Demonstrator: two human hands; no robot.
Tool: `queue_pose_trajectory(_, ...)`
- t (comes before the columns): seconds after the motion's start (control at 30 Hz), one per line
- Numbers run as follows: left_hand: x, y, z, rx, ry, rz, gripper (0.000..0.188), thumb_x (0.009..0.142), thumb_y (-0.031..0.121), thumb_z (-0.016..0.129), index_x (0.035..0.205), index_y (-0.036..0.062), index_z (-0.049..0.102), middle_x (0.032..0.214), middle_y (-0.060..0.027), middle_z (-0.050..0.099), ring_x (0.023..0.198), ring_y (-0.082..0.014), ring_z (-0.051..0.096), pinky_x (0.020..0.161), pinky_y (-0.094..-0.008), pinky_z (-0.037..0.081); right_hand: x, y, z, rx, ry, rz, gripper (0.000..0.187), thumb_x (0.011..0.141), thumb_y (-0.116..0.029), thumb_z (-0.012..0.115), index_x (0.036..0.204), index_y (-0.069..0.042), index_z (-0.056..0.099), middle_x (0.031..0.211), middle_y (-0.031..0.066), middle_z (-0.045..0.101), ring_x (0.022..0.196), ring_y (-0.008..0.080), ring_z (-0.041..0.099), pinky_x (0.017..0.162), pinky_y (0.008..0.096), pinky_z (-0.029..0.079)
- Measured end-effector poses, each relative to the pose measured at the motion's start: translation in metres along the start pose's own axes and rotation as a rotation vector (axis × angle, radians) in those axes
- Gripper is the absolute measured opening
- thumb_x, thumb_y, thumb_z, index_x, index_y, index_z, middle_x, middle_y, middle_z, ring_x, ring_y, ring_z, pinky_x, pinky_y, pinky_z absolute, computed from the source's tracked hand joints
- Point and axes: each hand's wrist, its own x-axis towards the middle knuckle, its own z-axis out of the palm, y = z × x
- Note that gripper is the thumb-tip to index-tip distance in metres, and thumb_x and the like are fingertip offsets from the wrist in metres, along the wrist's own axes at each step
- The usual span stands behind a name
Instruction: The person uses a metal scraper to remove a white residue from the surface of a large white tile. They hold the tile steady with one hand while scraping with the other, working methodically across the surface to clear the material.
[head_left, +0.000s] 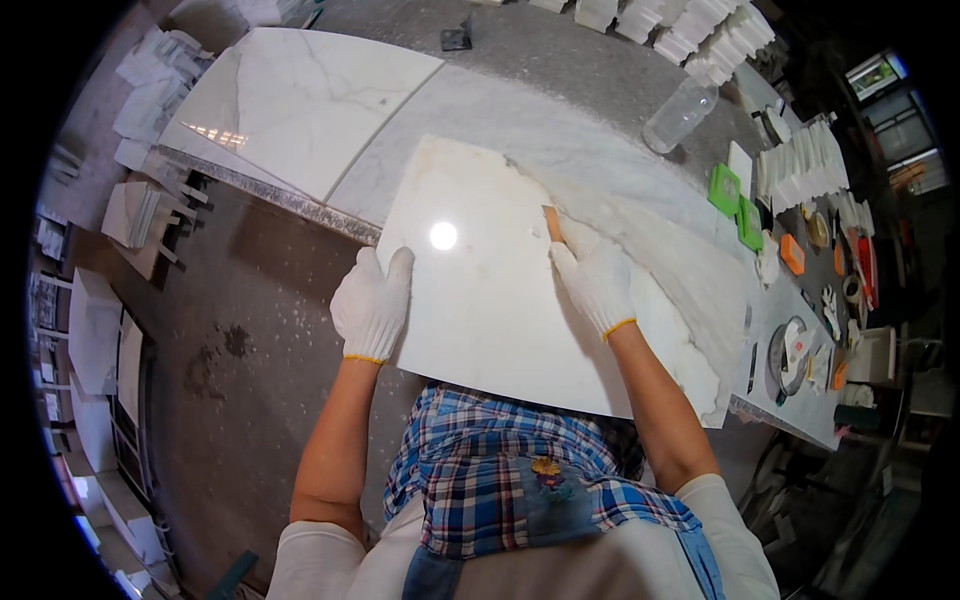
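Note:
A white polished marble slab (490, 310) with a rough, grey-veined band along its right side lies before me, its near edge against my apron. White knitted gloves with yellow cuffs cover both hands. My left hand (372, 305) grips the slab's left edge, thumb uppermost, the other fingers partly hidden. Over the right part of the slab, my right hand (598, 280) is closed around a flat brown strip (553, 224), whose end sticks out past the fingers; its exact kind is unclear. A small pale chip (537, 230) lies beside the strip.
Another veined slab (310, 95) lies at the far left of the table. Toward the right are a plastic bottle (682, 115), green boxes (724, 190), an orange block (792, 254) and a round metal dish (778, 358). Stacked white pieces (690, 35) stand at the back.

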Motion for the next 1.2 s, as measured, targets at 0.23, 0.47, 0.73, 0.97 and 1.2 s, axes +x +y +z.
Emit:
queue_pose_trajectory(0.23, -0.001, 0.003, -0.003, -0.022, 0.000, 0.007, 0.059, 0.097, 0.058, 0.050, 0.099, -0.0006, 0.059, 0.091, -0.0273, 0.070, 0.088, -0.0456, 0.068, 0.080, -0.0528, 0.051, -0.008, 0.007, 0.003, 0.026, 0.029, -0.015, 0.044, 0.095, -0.036, 0.056, 0.135, -0.019, 0.061, 0.095, 0.0207, 0.072, 0.088, 0.0406, 0.068, 0.077, 0.0517, 0.052)
queue_pose_trajectory(0.47, 0.000, 0.002, -0.001, -0.013, -0.004, 0.000, 0.058, 0.096, 0.058, 0.051, 0.099, 0.0001, 0.059, 0.092, -0.0274, 0.070, 0.090, -0.0462, 0.067, 0.080, -0.0528, 0.051, 0.027, 0.010, -0.019, -0.189, -0.219, 0.098, 0.044, 0.094, -0.037, 0.061, 0.130, -0.012, 0.068, 0.109, 0.0206, 0.072, 0.097, 0.0396, 0.067, 0.087, 0.0453, 0.052)
queue_pose_trajectory(0.73, -0.002, 0.001, 0.000, -0.013, 0.018, 0.016, 0.058, 0.097, 0.057, 0.050, 0.099, -0.0003, 0.059, 0.091, -0.0273, 0.070, 0.088, -0.0459, 0.068, 0.079, -0.0527, 0.052, 0.045, 0.033, -0.013, 0.100, -0.181, -0.109, 0.040, 0.092, -0.037, 0.061, 0.128, -0.023, 0.070, 0.103, 0.0219, 0.071, 0.094, 0.0395, 0.067, 0.082, 0.0477, 0.052)
queue_pose_trajectory(0.97, -0.002, 0.002, -0.002, -0.007, 0.005, 0.002, 0.059, 0.097, 0.058, 0.050, 0.099, -0.0004, 0.059, 0.091, -0.0272, 0.070, 0.088, -0.0459, 0.068, 0.080, -0.0526, 0.052, 0.043, 0.016, -0.038, -0.050, -0.373, -0.028, 0.040, 0.090, -0.027, 0.066, 0.128, -0.016, 0.070, 0.116, 0.0142, 0.072, 0.100, 0.0294, 0.070, 0.092, 0.0341, 0.052)
queue_pose_trajectory(1.2, -0.002, 0.003, -0.004, 0.001, -0.006, 0.008, 0.059, 0.097, 0.057, 0.049, 0.101, -0.0007, 0.059, 0.091, -0.0269, 0.070, 0.089, -0.0450, 0.068, 0.080, -0.0520, 0.052, 0.016, 0.032, -0.041, 0.110, -0.277, -0.092, 0.042, 0.092, -0.033, 0.063, 0.132, -0.024, 0.067, 0.118, 0.0179, 0.070, 0.107, 0.0357, 0.065, 0.095, 0.0400, 0.050)
